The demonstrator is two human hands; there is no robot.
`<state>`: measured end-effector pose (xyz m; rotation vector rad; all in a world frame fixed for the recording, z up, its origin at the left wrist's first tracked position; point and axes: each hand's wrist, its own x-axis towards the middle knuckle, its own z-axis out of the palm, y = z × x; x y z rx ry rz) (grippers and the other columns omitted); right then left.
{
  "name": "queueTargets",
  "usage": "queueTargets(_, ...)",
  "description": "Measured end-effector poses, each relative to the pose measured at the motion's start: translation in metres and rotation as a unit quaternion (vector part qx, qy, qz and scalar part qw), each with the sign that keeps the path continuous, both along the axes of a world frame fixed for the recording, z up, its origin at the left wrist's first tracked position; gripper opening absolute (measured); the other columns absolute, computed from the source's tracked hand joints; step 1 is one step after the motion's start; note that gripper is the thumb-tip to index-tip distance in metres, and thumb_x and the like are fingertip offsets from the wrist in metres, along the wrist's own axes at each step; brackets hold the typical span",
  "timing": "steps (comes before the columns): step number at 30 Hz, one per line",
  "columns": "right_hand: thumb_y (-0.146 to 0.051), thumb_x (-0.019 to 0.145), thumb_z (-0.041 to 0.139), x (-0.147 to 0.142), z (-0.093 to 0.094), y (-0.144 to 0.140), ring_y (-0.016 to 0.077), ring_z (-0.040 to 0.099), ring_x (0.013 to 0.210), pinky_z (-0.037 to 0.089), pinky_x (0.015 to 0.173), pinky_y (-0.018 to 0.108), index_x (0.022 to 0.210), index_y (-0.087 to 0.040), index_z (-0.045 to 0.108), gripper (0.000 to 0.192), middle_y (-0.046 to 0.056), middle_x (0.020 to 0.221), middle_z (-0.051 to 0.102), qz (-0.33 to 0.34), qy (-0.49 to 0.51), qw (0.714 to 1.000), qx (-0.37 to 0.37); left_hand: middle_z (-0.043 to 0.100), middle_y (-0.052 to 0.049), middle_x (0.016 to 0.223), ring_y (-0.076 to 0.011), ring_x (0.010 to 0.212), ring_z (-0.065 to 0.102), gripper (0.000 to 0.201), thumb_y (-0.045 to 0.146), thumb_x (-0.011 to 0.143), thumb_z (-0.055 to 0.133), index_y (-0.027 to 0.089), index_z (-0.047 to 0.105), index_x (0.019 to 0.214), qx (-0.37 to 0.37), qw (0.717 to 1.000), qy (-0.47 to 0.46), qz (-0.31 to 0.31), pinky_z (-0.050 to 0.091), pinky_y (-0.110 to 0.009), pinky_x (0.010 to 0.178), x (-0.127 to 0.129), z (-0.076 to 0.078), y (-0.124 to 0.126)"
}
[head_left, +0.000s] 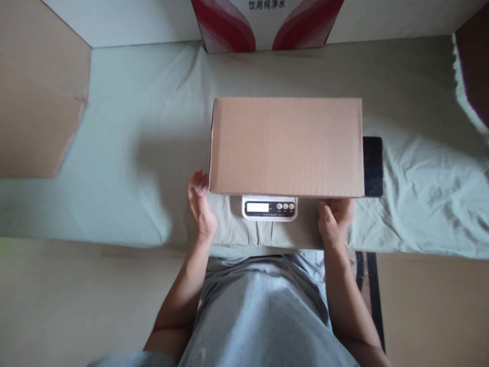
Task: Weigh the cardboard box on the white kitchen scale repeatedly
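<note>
A plain brown cardboard box rests on a small white kitchen scale, covering most of it. The scale's front panel, with a lit display and several buttons, sticks out below the box's near edge; I cannot read a figure on it. My left hand is beside the box's near left corner, fingers loosely apart and holding nothing. At the near right edge is my right hand, thumb apart from the fingers; the fingertips are partly hidden by the box, so contact is unclear.
A black flat object shows from behind the box's right side. Pale green cloth covers the surface, its front edge close to my body. A larger cardboard piece stands at left, and a red-and-white carton at the back.
</note>
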<state>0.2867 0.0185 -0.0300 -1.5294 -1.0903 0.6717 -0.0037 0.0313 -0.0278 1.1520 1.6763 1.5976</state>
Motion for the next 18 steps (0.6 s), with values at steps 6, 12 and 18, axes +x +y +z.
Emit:
queueTargets(6,-0.023,0.069,0.061,0.0,0.001,0.0,0.0258,0.057,0.11,0.04,0.108,0.055,0.098,-0.024,0.057,0.029,0.004,0.102,0.06,-0.005,-0.04,0.999,0.0,0.054,-0.014,0.141,-0.0198,0.13,0.055,0.046,0.046,0.096,0.034,0.024,0.044,0.135,-0.015,0.998,0.06,0.002,0.046,-0.036,0.108,-0.001,-0.009,-0.002)
queueTargets(12,-0.027,0.07,0.062,0.001,-0.002,0.0,0.0271,0.058,0.111,0.042,0.105,0.056,0.102,-0.025,0.056,0.032,0.005,0.107,0.061,0.0,-0.028,1.0,-0.01,0.055,-0.013,0.14,-0.0226,0.129,0.055,0.052,0.05,0.095,0.032,0.023,0.044,0.137,-0.038,0.997,0.065,-0.003,0.046,-0.04,0.11,-0.001,-0.009,-0.003)
queueTargets(18,-0.041,0.069,0.069,-0.004,0.014,0.0,0.0305,0.058,0.12,0.043,0.105,0.058,0.126,-0.027,0.051,0.062,0.008,0.127,0.059,0.011,0.054,0.997,0.058,0.047,-0.006,0.15,-0.021,0.138,0.047,0.046,0.045,0.096,0.033,0.031,0.044,0.139,0.017,0.998,-0.002,-0.059,0.044,-0.04,0.113,0.005,0.022,-0.004)
